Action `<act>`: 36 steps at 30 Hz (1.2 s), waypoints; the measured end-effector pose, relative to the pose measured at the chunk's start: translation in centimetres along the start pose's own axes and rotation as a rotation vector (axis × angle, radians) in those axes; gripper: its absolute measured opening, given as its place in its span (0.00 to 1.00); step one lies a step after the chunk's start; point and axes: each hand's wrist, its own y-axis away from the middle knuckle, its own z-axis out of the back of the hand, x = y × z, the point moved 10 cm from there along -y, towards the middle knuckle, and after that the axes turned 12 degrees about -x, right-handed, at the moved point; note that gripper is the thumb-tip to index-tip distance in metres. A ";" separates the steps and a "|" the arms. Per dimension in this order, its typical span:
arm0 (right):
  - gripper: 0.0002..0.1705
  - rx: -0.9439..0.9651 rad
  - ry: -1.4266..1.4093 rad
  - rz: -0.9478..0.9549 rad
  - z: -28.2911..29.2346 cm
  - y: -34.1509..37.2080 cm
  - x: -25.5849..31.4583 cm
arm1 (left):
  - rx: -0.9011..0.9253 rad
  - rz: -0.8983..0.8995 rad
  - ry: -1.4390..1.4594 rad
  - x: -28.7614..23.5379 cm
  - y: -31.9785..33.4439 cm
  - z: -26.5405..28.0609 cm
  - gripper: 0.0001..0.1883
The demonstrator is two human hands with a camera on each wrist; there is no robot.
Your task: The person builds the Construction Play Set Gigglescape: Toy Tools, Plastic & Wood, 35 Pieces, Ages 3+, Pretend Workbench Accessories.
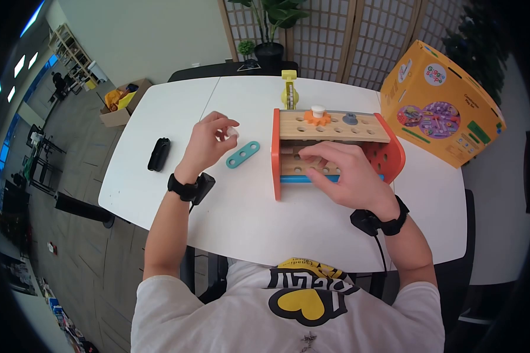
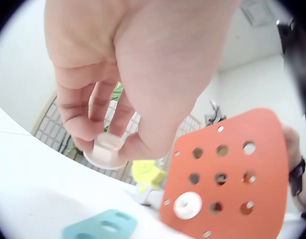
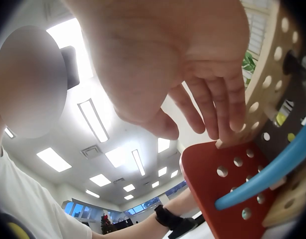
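Observation:
My left hand [image 1: 209, 141] pinches a small white peg-like piece [image 2: 106, 150] between thumb and fingers, above the table left of the toy bench. My right hand [image 1: 353, 173] is over the bench's front opening, fingers loosely extended; the right wrist view shows the hand [image 3: 178, 74] with nothing visibly gripped. The bench has red side panels [image 2: 227, 174], a perforated wooden top [image 1: 288, 125] and a blue bar [image 3: 272, 174]. A white round piece [image 2: 188, 205] sits in one side-panel hole. On the top are an orange gear [image 1: 317, 119] with a white knob and a grey-blue piece [image 1: 350, 119].
A teal strip with holes [image 1: 242, 155] lies between my left hand and the bench. Farther left is a black case [image 1: 159, 154]. A yellow-green toy piece [image 1: 289, 91] stands behind the bench, and a large orange box [image 1: 439, 106] is at the back right.

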 end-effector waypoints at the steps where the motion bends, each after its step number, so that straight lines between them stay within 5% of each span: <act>1: 0.19 0.012 -0.023 -0.020 -0.3 -0.2 -0.1 | -0.051 -0.004 0.093 -1.4 -0.1 0.7 0.10; 5: 0.23 -0.041 -0.135 -0.052 -1.2 -0.5 -0.2 | -0.165 -0.168 0.470 -7.6 1.0 1.8 0.10; 11: 0.24 -0.029 -0.847 -0.342 -3.5 -0.5 -1.7 | -0.195 -0.543 0.275 -14.6 3.6 0.9 0.12; 16: 0.24 -0.120 -0.874 -0.429 -3.2 -0.3 -3.7 | -0.243 -0.673 0.182 -15.0 4.1 -0.4 0.14; 25: 0.13 -0.227 -0.514 -0.372 -2.6 1.2 -6.6 | 0.042 -0.656 0.047 -14.9 4.6 -2.7 0.17; 28: 0.12 -0.092 -0.165 -0.275 -3.2 1.1 -6.1 | -0.131 -0.500 0.209 -12.7 3.8 -1.6 0.13; 31: 0.13 0.009 0.122 -0.158 -3.7 0.8 -6.0 | -0.218 -0.156 0.275 -8.1 1.7 -0.8 0.10; 34: 0.13 0.081 0.230 -0.178 -4.7 0.5 -7.9 | -0.006 0.183 0.218 -1.9 1.3 -4.2 0.11; 36: 0.13 0.141 0.260 -0.237 -5.3 0.1 -8.8 | 0.114 0.239 0.184 0.5 2.0 -6.4 0.15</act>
